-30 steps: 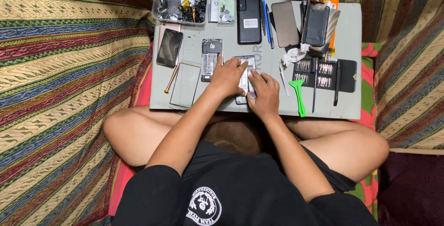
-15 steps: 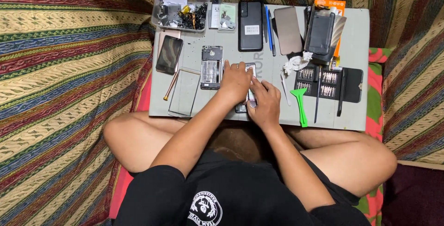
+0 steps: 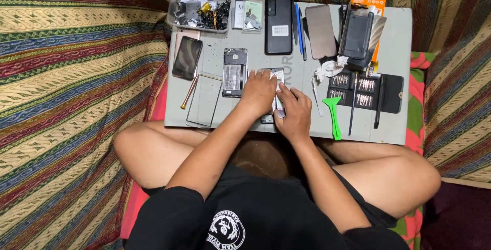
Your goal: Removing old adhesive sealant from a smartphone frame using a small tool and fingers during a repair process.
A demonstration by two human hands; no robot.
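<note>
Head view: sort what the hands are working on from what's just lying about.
In hand:
- left hand
- right hand
- opened phone under both hands

Lying about:
- parts box
- black phone
- dark phone
- stripped phone frame
- green pry tool
- bit set
- grey board

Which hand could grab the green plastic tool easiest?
Probably the right hand. It rests on the opened phone on the side nearer the green pry tool, with only bare board between them. The left hand lies on the phone's far side and would have to cross over.
</note>
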